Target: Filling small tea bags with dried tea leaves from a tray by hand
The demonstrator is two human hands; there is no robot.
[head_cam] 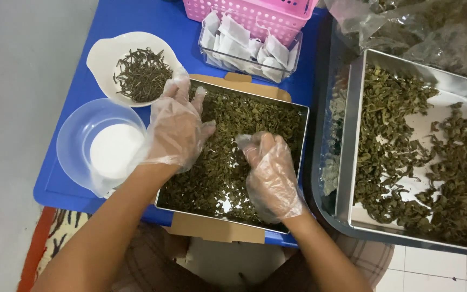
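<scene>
2 gloved hands are working in the metal tray (298, 116) of dried leaves (228, 146) at the middle of the blue table (131, 16). The left hand (175, 130) is lying open, fingers spread flat on the leaves at the tray's upper left. The right hand (270, 172) is curling over the tray's middle, fingertips pinching a few leaves. These leaves look light, brittle and crumbly, best pinched gently in small tufts. Left of the tray are sitting a white bowl of stems (141, 73) and a clear bowl (74, 135); beyond it, a box of sachets (249, 48).
</scene>
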